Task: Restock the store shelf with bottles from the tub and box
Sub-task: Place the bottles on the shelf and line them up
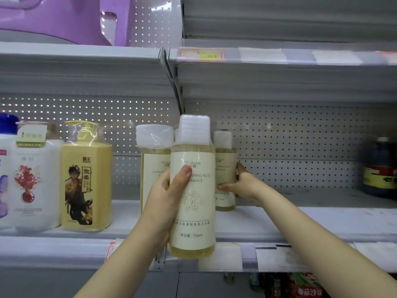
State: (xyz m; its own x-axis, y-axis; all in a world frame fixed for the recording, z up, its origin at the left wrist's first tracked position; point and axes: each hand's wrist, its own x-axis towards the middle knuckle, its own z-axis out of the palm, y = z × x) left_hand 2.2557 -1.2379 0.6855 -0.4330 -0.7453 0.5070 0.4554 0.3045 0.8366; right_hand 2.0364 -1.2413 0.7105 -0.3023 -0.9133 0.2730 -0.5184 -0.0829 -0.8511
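My left hand (165,190) grips a pale yellow 750 ml shampoo bottle (193,201) with a white wrapped cap, held upright in front of the shelf (300,222) edge. My right hand (242,183) holds a second bottle of the same kind (225,168), which stands further back on the shelf; its thumb lies across the label. A third matching bottle (153,160) stands on the shelf to the left, partly hidden by my left hand. The tub and box are out of view.
Left on the shelf stand a yellow pump bottle (86,179), a white bottle with red flowers (32,179) and a blue-capped bottle (6,168). A dark bottle (380,168) stands far right. Between it and my right hand the shelf is bare. A purple plastic item (64,18) sits above.
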